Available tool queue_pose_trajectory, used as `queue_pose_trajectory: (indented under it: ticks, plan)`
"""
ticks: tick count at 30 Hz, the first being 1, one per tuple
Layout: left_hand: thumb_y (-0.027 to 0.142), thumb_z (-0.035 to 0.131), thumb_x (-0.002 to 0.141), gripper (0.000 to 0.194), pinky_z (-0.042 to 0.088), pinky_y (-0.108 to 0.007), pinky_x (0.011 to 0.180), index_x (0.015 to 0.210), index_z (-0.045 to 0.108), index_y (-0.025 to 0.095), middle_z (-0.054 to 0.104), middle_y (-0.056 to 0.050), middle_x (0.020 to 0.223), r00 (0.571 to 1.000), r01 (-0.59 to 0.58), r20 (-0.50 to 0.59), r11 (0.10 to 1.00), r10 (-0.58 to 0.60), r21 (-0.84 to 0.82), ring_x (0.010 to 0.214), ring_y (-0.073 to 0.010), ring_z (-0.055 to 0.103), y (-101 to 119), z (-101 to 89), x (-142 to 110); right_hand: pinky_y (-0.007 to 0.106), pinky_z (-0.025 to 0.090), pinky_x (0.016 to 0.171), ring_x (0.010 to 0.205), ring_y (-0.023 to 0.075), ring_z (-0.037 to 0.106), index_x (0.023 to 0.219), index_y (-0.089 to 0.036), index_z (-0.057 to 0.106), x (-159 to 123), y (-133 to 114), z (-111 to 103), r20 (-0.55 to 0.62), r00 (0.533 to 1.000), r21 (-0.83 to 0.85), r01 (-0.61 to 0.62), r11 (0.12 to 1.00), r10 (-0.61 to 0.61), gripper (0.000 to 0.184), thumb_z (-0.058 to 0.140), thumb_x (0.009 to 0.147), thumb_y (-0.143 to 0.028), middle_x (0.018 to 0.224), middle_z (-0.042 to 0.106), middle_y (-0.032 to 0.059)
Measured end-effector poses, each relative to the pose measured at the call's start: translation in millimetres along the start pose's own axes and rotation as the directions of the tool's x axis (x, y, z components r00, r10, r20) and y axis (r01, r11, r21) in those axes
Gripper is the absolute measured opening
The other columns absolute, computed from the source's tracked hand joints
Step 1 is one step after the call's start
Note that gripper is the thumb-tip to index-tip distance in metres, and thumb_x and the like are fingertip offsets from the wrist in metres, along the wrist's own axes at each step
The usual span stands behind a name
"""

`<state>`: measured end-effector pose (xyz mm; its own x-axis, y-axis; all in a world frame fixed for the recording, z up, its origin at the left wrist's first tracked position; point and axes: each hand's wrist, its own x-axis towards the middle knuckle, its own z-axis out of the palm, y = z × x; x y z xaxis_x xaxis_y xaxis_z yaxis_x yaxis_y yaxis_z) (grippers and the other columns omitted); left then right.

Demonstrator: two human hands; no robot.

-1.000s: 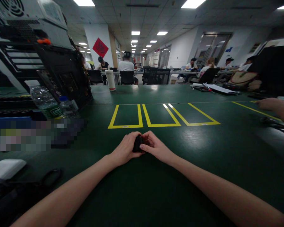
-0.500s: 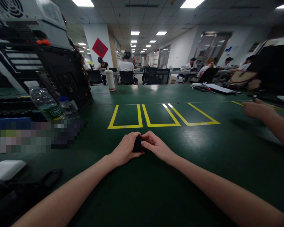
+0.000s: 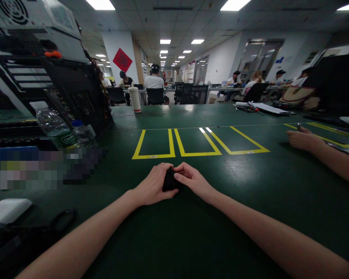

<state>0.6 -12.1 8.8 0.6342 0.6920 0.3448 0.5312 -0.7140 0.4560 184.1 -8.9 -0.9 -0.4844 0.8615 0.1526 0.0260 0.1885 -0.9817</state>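
Observation:
A small black object [image 3: 169,181] sits between my two hands on the dark green table [image 3: 192,236]; its kind cannot be made out. My left hand [image 3: 155,184] is wrapped round its left side, thumb along the near edge and fingers over the top. From the right, my right hand [image 3: 193,179] pinches at its upper right edge with thumb and forefinger. Part of the object is hidden by my fingers. Just beyond my hands, yellow tape outlines [image 3: 197,154] mark several areas on the table.
At the right, a co-worker's hand [image 3: 304,138] holds a small thing. On the left stand a computer case [image 3: 75,97], plastic bottles [image 3: 54,124] and a black cable [image 3: 62,220]. A white tumbler [image 3: 135,100] and papers [image 3: 270,107] lie farther back.
The co-worker's hand at the right has moved left, farther into view. My left thumb has shifted slightly along the black object; my right hand keeps nearly the same place.

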Motion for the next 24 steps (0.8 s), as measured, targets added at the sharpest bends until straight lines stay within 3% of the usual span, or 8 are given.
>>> queue_pose_trajectory:
  ticks: [8, 14, 20, 24]
  plan:
    - [0.030, 0.061, 0.072, 0.055, 0.041, -0.042, 0.085, 0.118, 0.031, 0.020, 0.044, -0.009, 0.111, 1.000, -0.005, 0.005, 1.000, 0.005, 0.010, 0.097, -0.0242, 0.047, 1.2, -0.4, -0.2, 0.038, 0.044, 0.084, 0.093, 0.0170, 0.054, 0.094, -0.019, 0.050, 1.5, 1.0, -1.8, 0.013, 0.997, -0.029, -0.069, 0.997, 0.070, 0.020, 0.053, 0.079, -0.031, 0.096, 0.054, 0.0026]
    - [0.027, 0.061, 0.072, 0.055, 0.041, -0.041, 0.085, 0.117, 0.031, 0.020, 0.043, -0.009, 0.111, 1.000, -0.009, 0.001, 1.000, 0.009, 0.017, 0.097, -0.0238, 0.047, 1.0, 0.5, -0.5, 0.036, 0.042, 0.088, 0.097, 0.0155, 0.053, 0.091, -0.019, 0.047, 0.9, -0.6, -4.2, 0.092, 0.996, 0.081, 0.001, 0.997, -0.008, 0.026, 0.063, 0.071, -0.020, 0.097, 0.053, 0.0009]
    - [0.030, 0.062, 0.069, 0.059, 0.041, -0.041, 0.083, 0.118, 0.030, 0.019, 0.043, -0.009, 0.110, 1.000, -0.014, -0.004, 1.000, 0.014, 0.015, 0.096, -0.0240, 0.047, 1.4, 0.5, -0.3, 0.035, 0.043, 0.085, 0.091, 0.0144, 0.054, 0.089, -0.019, 0.048, 1.1, 3.4, -1.8, 0.054, 0.999, 0.097, -0.001, 0.995, -0.004, 0.016, 0.057, 0.076, -0.024, 0.091, 0.053, -0.0001]
    - [0.031, 0.062, 0.070, 0.057, 0.043, -0.038, 0.082, 0.117, 0.032, 0.018, 0.045, -0.008, 0.108, 1.000, -0.011, -0.006, 1.000, 0.011, 0.018, 0.093, -0.0216, 0.047, 0.9, 0.8, -0.6, 0.036, 0.042, 0.088, 0.096, 0.0157, 0.053, 0.094, -0.020, 0.048, 1.3, 2.8, -1.7, 0.035, 0.999, 0.056, -0.025, 0.998, 0.023, 0.020, 0.057, 0.076, -0.024, 0.096, 0.053, 0.0013]
